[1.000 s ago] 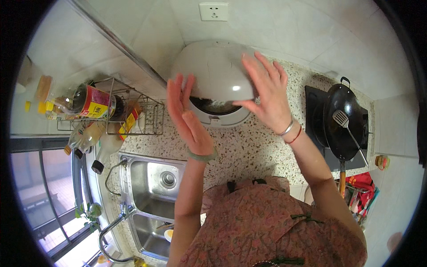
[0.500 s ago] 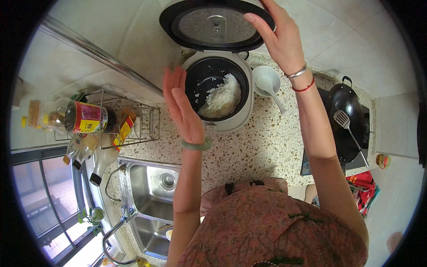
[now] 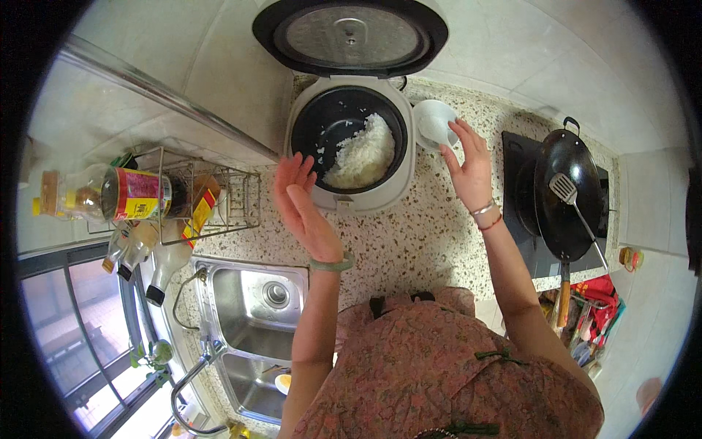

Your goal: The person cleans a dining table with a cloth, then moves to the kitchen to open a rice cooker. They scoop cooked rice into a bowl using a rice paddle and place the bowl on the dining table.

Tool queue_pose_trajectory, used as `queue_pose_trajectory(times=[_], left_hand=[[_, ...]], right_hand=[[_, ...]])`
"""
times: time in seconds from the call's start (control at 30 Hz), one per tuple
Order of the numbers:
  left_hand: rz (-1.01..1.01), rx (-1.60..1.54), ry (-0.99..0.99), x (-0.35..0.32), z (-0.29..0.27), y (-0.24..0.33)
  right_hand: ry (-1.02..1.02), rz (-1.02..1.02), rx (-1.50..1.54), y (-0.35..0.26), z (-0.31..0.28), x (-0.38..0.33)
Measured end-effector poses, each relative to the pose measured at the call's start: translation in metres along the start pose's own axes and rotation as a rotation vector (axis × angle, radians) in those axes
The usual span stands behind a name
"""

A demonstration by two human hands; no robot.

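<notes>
The right hand (image 3: 472,170) is at a small white bowl (image 3: 430,108), which lies just ahead of its fingertips and slightly to their left; the thumb and fingers are spread apart around the bowl's near right edge. They are not closed on anything, though whether a fingertip touches the rim, I cannot tell. A white spoon (image 3: 433,130) rests inside the bowl, ahead and to the left of the thumb. Its visible part seems to slant back toward the palm, but the handle is lost near the thumb, so its full long axis cannot be traced. The right hand is clearly the nearer one to both; from the left hand (image 3: 306,208) they lie ahead and well off to the right, beyond the rice cooker (image 3: 409,167). That left hand is loose and empty, fingers raised and parted, just beside the cooker's near left side; any contact there is unclear. Ahead and to the right of it, inside the cooker's black inner pot (image 3: 329,121), white rice (image 3: 365,157) is heaped toward the right wall. The lid (image 3: 351,36) stands raised, farther ahead of both hands. To the right of the right hand, a wok (image 3: 552,230) with a slotted turner (image 3: 563,188) sits on the cooktop (image 3: 517,194).
</notes>
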State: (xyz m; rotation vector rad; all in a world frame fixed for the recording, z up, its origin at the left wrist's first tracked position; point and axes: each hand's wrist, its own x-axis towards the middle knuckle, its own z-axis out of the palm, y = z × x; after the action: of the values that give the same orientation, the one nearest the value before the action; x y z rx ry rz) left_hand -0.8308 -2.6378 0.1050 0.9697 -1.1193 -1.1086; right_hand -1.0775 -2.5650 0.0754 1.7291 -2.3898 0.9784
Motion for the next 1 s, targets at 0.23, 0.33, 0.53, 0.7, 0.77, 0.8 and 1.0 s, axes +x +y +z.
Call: queue_pose_trajectory(times=[0.23,0.33,0.53,0.7,0.77,0.8,1.0], left_hand=[[-0.165,-0.077,-0.322,-0.04,0.02,-0.003],[-0.331,-0.107,-0.502,-0.066,0.038,-0.009],[-0.424,-0.104,-0.671,-0.089,0.047,-0.026],[-0.139,0.044,-0.591,-0.079,0.032,-0.025],[0.046,0.129,-0.558,-0.068,0.022,-0.019],[0.143,0.164,-0.543,-0.061,0.02,-0.015],[0.429,0.644,-0.553,-0.035,0.009,-0.016]], right_hand=[[-0.421,0.401,-0.288,0.059,0.033,-0.01],[-0.457,0.368,-0.25,0.066,0.046,-0.009],[-0.329,0.178,-0.373,0.054,0.014,-0.005],[-0.12,-0.01,-0.228,-0.039,-0.08,0.026],[-0.234,-0.146,-0.259,-0.069,-0.086,0.043],[-0.285,-0.213,-0.281,-0.081,-0.086,0.05],[-0.636,-0.482,-0.606,-0.144,-0.033,0.087]])
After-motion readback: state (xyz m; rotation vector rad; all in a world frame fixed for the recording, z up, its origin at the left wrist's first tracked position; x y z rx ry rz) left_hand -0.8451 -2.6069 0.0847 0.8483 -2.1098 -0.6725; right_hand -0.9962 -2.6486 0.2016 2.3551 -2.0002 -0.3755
